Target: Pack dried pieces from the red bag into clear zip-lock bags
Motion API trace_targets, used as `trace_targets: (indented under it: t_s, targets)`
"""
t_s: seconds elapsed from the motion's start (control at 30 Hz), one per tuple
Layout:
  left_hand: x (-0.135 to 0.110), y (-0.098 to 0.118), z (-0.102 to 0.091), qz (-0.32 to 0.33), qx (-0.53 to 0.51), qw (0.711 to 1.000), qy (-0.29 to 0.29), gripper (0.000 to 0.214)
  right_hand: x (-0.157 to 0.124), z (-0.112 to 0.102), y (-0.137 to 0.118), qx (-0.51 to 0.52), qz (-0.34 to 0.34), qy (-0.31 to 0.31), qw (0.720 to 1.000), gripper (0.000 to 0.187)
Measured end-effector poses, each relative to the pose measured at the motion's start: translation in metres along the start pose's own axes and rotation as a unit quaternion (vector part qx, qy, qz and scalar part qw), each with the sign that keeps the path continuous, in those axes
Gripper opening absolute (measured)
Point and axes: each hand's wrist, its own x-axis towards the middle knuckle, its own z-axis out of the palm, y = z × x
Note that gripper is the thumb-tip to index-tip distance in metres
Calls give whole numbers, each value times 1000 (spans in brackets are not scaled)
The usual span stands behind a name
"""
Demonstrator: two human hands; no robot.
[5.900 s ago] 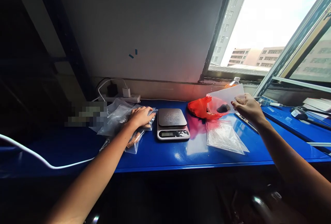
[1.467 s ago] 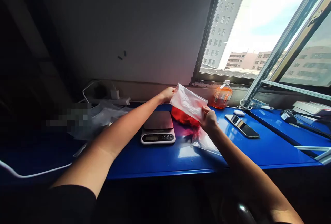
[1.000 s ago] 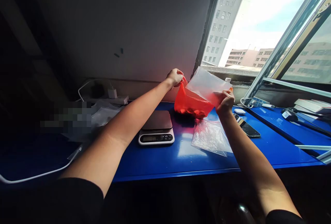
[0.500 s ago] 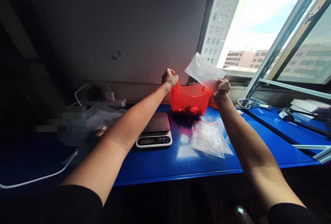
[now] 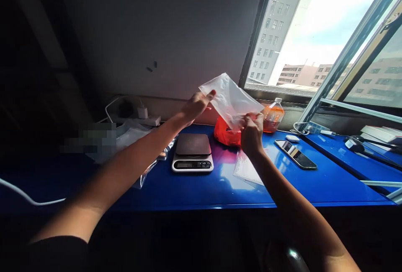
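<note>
Both hands hold one clear plastic bag (image 5: 230,100) up above the blue bench (image 5: 201,188). My left hand (image 5: 196,105) pinches its upper left corner. My right hand (image 5: 251,131) grips its lower right edge. Behind and below the bag a red plastic bag (image 5: 225,134) lies slumped on the bench, held by neither hand. A small digital scale (image 5: 192,151) with a dark platform stands just left of the red bag. Under my right wrist a flat clear bag (image 5: 246,170) lies on the bench.
A bottle of orange liquid (image 5: 273,115) stands by the window sill. A phone (image 5: 295,154) lies to the right. A heap of clear bags (image 5: 138,131) and a power strip with a charger (image 5: 146,116) sit at the left. A white cable (image 5: 21,194) runs off left.
Half a second ago both hands held the red bag open, the right also gripping the clear bag. The red bag now lies released, and both hands have taken the clear bag.
</note>
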Motion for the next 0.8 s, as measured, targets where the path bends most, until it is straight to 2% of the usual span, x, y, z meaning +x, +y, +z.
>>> trace_targets:
  t_s: [0.07,0.13,0.2,0.27,0.37,0.5,0.6,0.8]
  targets:
    - [-12,-4,-23,37,-52,997,32,26,-17,16,0,-43,-3,-89,995,23]
    - [-23,-12,-47,30,-78,995,47,26,-22,26,-3,-49,-2,-165,985,36]
    - [-36,-23,-68,-25,-56,998,-26,35,-22,30,-4,-21,5,-183,983,55]
    - [-51,-36,-80,-56,-35,994,-85,40,-22,30,-1,-2,28,-160,987,55]
    - [-72,-57,-84,-62,-15,988,-142,34,-31,28,12,-27,92,-175,980,30]
    - [-85,-75,-81,-38,6,988,-148,20,-51,30,26,-38,166,-239,956,35]
    - [-87,-83,-79,-22,23,992,-120,20,-56,33,26,-42,153,-235,959,35]
    - [-88,-85,-75,14,89,994,-65,32,-55,27,31,-97,72,-223,967,23]
